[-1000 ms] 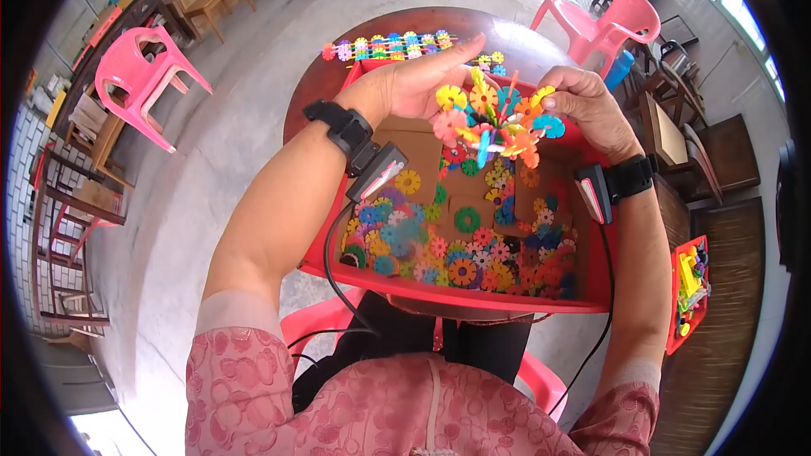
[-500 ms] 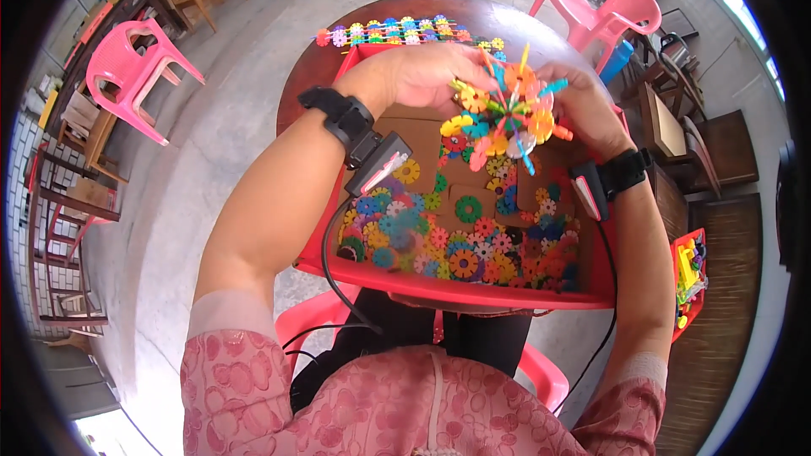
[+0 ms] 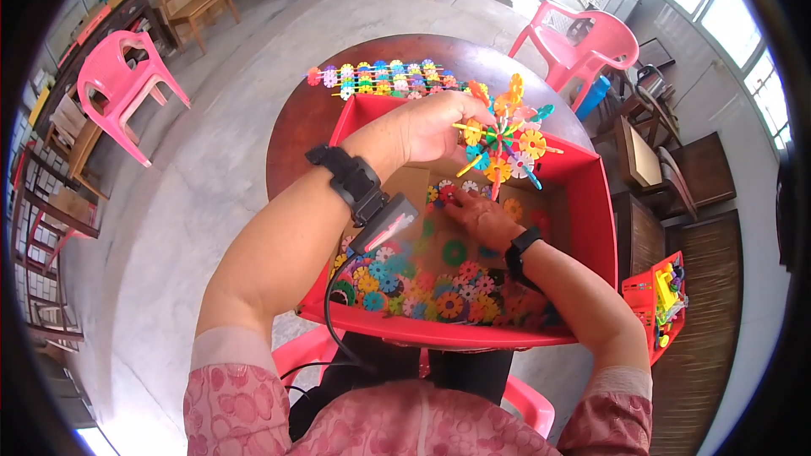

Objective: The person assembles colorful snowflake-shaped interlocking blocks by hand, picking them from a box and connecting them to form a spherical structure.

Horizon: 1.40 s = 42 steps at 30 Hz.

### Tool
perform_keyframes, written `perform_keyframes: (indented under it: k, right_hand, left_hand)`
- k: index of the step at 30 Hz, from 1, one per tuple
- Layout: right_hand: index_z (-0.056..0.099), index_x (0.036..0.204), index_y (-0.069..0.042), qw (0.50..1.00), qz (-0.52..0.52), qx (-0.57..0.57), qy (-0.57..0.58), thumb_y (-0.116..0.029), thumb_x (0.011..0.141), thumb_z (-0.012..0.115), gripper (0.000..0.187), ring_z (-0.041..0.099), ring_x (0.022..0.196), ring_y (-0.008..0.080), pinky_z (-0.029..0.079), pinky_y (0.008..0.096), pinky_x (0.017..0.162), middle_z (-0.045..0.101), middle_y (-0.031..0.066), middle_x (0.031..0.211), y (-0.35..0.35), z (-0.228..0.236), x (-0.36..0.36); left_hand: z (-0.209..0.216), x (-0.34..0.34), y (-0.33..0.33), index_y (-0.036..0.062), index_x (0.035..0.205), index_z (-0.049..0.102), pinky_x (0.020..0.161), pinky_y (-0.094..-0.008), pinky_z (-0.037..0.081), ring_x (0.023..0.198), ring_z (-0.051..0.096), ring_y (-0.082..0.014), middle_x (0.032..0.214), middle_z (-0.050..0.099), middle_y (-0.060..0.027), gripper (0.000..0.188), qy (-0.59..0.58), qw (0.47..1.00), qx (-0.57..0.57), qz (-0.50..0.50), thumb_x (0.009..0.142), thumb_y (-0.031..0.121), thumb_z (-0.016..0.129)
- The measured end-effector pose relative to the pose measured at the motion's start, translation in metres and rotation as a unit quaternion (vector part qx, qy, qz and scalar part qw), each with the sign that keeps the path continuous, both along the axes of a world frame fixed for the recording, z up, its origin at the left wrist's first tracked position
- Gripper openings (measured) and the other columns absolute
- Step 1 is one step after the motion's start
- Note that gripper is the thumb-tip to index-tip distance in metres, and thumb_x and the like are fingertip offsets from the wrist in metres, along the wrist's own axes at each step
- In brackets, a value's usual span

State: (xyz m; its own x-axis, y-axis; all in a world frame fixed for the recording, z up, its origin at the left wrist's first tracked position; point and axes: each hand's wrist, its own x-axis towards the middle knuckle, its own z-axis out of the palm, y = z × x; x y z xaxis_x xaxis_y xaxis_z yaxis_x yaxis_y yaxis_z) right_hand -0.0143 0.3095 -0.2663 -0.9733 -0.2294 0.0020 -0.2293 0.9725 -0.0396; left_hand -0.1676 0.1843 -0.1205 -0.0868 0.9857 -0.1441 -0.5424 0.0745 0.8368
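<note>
My left hand (image 3: 432, 125) is closed on one side of a spiky ball of interlocked plastic snowflake discs (image 3: 503, 145), in yellow, orange, teal, green and clear pieces, held above the far part of a red box (image 3: 596, 228). Inside the box my right hand (image 3: 488, 221) reaches down with fingers extended, its fingertips at a red disc (image 3: 449, 193) among other loose pieces near the far wall. More loose snowflake discs (image 3: 449, 304) of many colours lie along the box's near side. A green disc (image 3: 454, 252) sits apart on the brown cardboard bottom.
Beyond the box, joined rows of discs (image 3: 384, 80) lie on a round dark wooden table (image 3: 291, 143). Pink plastic chairs stand at the left (image 3: 127, 89) and far right (image 3: 579, 42). A red basket of toy pieces (image 3: 663, 300) is at the right, near wooden furniture.
My right hand has left the disc ball and gone down into the box. My left hand still holds the ball, now turned a little. The view has shifted, showing more beyond the table.
</note>
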Motion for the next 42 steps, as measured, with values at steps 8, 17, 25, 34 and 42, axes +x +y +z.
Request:
perform_keyframes:
  k: [8,17,25,34,42]
  right_hand:
    - [0.055,0.115,-0.012,0.952,-0.201,-0.146,-0.182,-0.006,0.077,0.058,0.039,0.056,0.105,0.0291,0.048,0.0381,0.084,0.056,0.0153,0.115,0.007,0.024,-0.01]
    - [0.06,0.086,0.0,0.971,-0.152,-0.126,0.132,-0.004,0.073,0.059,0.014,0.062,0.065,0.0289,0.049,0.0367,0.06,0.064,0.0157,0.074,0.068,0.147,0.017]
    - [0.061,0.093,0.001,0.756,-0.2,-0.556,0.282,-0.004,0.087,0.054,0.01,0.051,0.061,0.0042,0.041,0.0183,0.055,0.059,-0.0024,0.077,0.012,0.198,0.062]
    - [0.062,0.09,-0.003,0.805,-0.258,-0.494,0.203,-0.004,0.085,0.056,0.008,0.05,0.058,0.0025,0.042,0.0186,0.054,0.056,-0.0041,0.069,0.01,0.193,0.06]
    - [0.062,0.089,-0.001,0.844,-0.206,-0.461,0.182,-0.001,0.083,0.056,0.008,0.05,0.06,0.0062,0.042,0.0217,0.055,0.055,-0.0003,0.074,0.009,0.194,0.059]
  left_hand:
    - [-0.007,-0.001,0.001,0.0108,0.123,0.051,0.084,-0.0487,0.047,0.103,0.057,-0.0224,0.116,0.057,-0.0063,0.037,-0.05,0.999,0.004,-0.021,0.087,0.02,0.054]
    - [0.007,0.013,-0.002,0.0089,0.103,0.06,0.083,-0.0403,0.047,0.1,0.058,-0.0159,0.106,0.062,-0.0038,0.018,0.025,0.999,-0.02,-0.005,0.086,0.015,0.058]
    - [-0.011,0.023,0.006,0.005,0.116,0.053,0.088,-0.033,0.045,0.097,0.058,-0.0156,0.107,0.06,-0.0055,0.033,0.077,0.995,0.024,-0.051,0.084,0.007,0.06]
    - [-0.009,0.037,0.006,0.0004,0.12,0.05,0.088,-0.0285,0.044,0.098,0.058,-0.0141,0.109,0.06,-0.0078,0.039,0.097,0.991,-0.012,-0.089,0.082,0.001,0.06]
    - [-0.003,0.043,0.003,-0.0019,0.123,0.049,0.091,-0.0282,0.041,0.104,0.055,-0.0144,0.113,0.058,-0.0069,0.048,0.119,0.978,0.005,-0.17,0.079,0.01,0.064]
